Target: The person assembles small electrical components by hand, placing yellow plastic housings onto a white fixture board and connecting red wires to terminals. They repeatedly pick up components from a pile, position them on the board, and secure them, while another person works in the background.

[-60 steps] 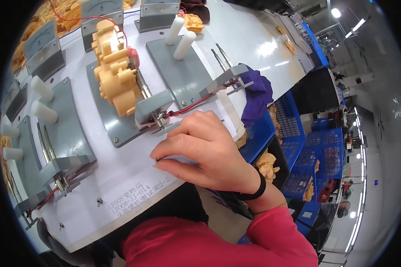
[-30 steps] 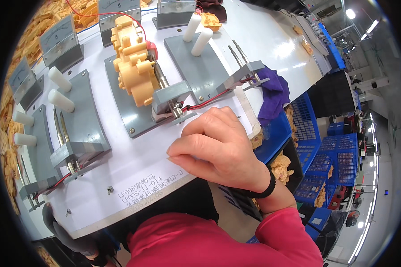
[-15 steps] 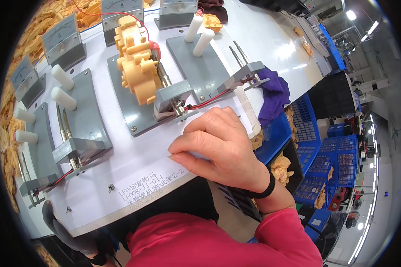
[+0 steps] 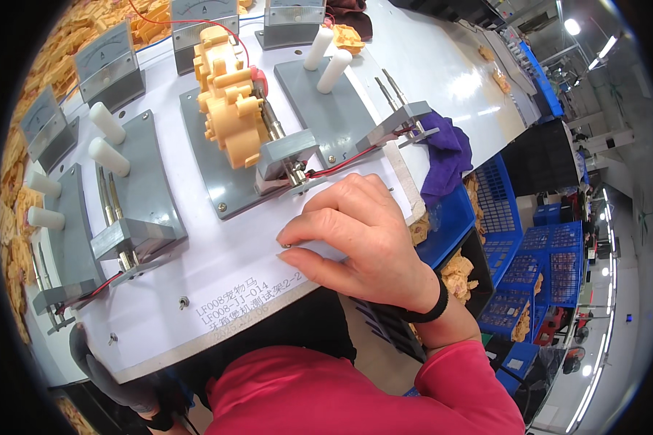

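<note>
My bare right hand (image 4: 359,235), with a black band at its wrist, rests over the front edge of a white board (image 4: 152,337). Its thumb and forefinger pinch a small metal toggle switch (image 4: 287,246), which shows only as a glint. My left hand (image 4: 112,373), in a grey glove, is at the board's front left corner; its fingers are mostly hidden. Beyond my right hand, a yellow plastic gearbox housing (image 4: 236,119) sits on a grey test fixture (image 4: 214,185), against metal probe pins (image 4: 272,119). A red part shows at its side.
Other grey fixtures with white pegs (image 4: 109,156) flank the middle one. Analog meters (image 4: 109,61) line the back, before heaped yellow parts (image 4: 33,54). On the right are a purple cloth (image 4: 446,156) and blue crates (image 4: 504,210). Another toggle switch (image 4: 183,302) stands near the front edge.
The board and its fixtures have shifted slightly to the right. My right fingertips have parted a little, showing the metal glint between them. The gearbox housing stays on its fixture.
</note>
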Motion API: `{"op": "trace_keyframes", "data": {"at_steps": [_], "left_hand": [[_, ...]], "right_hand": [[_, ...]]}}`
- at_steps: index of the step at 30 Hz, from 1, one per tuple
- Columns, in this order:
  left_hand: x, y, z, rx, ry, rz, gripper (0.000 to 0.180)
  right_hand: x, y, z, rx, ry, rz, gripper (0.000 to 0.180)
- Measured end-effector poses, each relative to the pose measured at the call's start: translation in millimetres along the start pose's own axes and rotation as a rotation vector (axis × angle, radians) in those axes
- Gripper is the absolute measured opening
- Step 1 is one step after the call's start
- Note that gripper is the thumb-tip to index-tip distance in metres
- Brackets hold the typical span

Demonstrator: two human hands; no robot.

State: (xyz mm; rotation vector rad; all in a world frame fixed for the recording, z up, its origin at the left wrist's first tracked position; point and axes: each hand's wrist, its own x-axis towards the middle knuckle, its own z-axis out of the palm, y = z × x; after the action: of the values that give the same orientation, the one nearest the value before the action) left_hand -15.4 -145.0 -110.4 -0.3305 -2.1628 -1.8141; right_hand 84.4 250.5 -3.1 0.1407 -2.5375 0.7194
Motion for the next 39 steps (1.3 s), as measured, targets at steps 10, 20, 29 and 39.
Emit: {"op": "trace_keyframes", "data": {"at_steps": [10,20,29,39], "left_hand": [[1,1,-2,0.078,-0.061,0.098,0.043],[-1,-3,-1,0.019,0.009,0.003,0.043],[5,-7,-9,0.283,-0.085,0.056,0.055],[11,3,8,0.466,-0.133,0.235,0.040]], "right_hand": [[-2,2,3,0.004,0.023,-0.010,0.023],[-2,-1,7,-0.057,0.040,0.016,0.013],[-1,-1,7,-0.054,0.063,-0.007,0.014],[-2,-1,7,-0.064,0.087,-0.019,0.013]]}}
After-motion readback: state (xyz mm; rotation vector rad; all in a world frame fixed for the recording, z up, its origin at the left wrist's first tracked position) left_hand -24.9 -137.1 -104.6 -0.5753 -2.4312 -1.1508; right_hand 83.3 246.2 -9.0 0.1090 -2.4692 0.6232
